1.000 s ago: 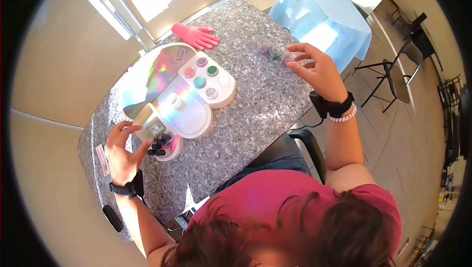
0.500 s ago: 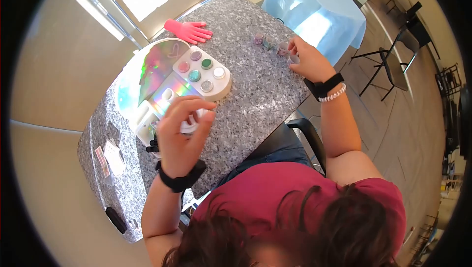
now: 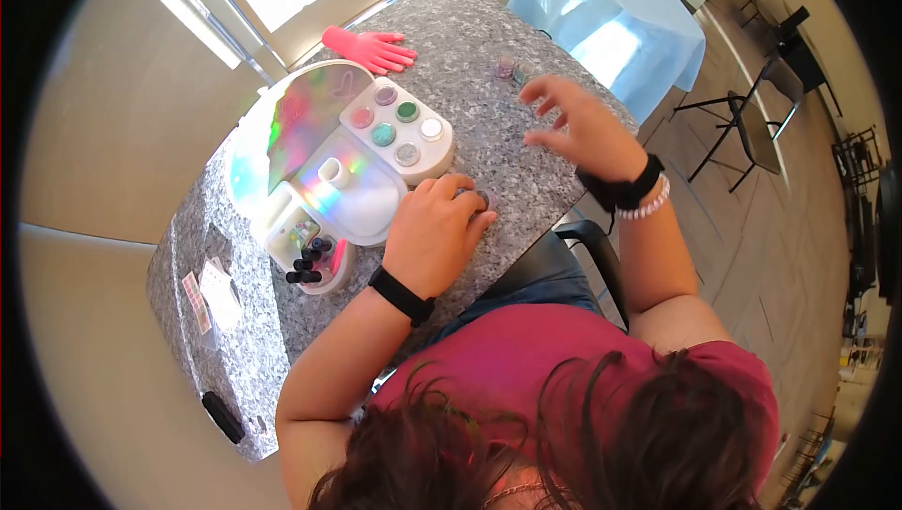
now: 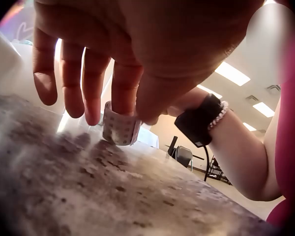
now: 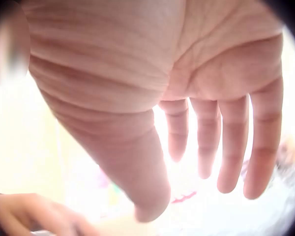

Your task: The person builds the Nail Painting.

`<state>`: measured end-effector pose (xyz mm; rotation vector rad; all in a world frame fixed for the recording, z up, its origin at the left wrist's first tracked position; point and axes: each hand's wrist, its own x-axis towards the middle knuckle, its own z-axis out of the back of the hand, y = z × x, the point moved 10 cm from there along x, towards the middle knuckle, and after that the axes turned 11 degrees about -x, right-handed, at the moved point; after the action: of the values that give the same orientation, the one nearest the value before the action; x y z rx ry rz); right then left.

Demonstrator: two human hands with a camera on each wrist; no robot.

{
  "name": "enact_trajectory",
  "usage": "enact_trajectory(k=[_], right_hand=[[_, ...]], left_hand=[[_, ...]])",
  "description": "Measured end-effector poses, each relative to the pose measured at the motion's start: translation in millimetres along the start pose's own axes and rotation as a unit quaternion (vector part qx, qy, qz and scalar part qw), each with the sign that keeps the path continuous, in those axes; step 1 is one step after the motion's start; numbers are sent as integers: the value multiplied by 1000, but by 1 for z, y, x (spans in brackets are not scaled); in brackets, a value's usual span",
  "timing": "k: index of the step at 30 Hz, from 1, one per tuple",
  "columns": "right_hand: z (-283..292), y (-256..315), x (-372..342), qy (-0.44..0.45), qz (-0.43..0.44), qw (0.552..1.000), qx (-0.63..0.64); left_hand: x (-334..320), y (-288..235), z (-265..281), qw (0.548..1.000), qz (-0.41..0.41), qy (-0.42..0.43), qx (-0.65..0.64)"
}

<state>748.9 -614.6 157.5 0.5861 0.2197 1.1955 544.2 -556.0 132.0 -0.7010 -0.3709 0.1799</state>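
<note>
My left hand (image 3: 437,233) is low over the granite table in the head view, beside the white case's front edge. Its thumb and forefinger pinch a small clear round jar (image 4: 120,129) with a patterned side, resting at the tabletop in the left wrist view. Seen from the head, the jar (image 3: 481,198) peeks out past the fingertips. My right hand (image 3: 592,130) hovers at the table's right side with spread fingers and nothing in them; the right wrist view shows its bare palm. Two small glitter jars (image 3: 505,67) stand just beyond its fingertips.
The open white case (image 3: 381,228) has a holographic mirror lid, several glitter pots (image 3: 383,134) and black-capped bottles (image 3: 308,270). A pink practice hand (image 3: 371,50) lies behind it. Sticker sheets (image 3: 218,294) and a black object (image 3: 222,418) lie left. Blue-covered table (image 3: 611,17) stands beyond.
My left hand has come from the case's bottle compartment rightward to the table front, where it pinches a small jar. My right hand was among the jars and has drawn back with fingers spread.
</note>
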Motion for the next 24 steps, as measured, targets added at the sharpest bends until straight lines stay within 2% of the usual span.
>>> enact_trajectory(k=[1, 2, 3, 4, 6, 11, 13, 14, 16, 17, 19, 24], right_hand=[[-1, -18, 10, 2, 2, 1000, 1], [11, -36, 20, -77, 21, 991, -108], [22, -42, 26, -156, 41, 963, -215], [21, -45, 33, -156, 43, 963, -215], [5, -78, 46, -57, -63, 979, -186], [-3, -46, 36, -31, -32, 986, -161], [-12, -14, 22, -9, -2, 1000, -2], [-16, -1, 14, -2, -3, 1000, 3], [-29, 38, -1, 53, 57, 978, 192], [-31, 47, -8, 57, 56, 977, 196], [-44, 69, -24, 137, 68, 952, 265], [-61, 89, -41, 200, 66, 930, 301]], left_hand=[[0, 0, 2, 1000, -8, -11, 0], [0, -1, 5, 1000, -18, -22, 0], [0, -2, 8, 1000, -17, -24, 2], [0, -1, 8, 1000, 1, -13, 14], [1, 2, 9, 999, 21, -4, 28], [-2, 6, 16, 999, 3, -29, 32], [-2, 8, 17, 999, 7, -22, 35], [-2, 6, 18, 999, 2, -19, 38], [-3, 4, 21, 999, 25, 3, 40], [-2, 4, 22, 998, 40, 22, 43], [-3, 7, 25, 997, 49, 29, 50], [-3, 9, 31, 994, 69, 21, 76]])
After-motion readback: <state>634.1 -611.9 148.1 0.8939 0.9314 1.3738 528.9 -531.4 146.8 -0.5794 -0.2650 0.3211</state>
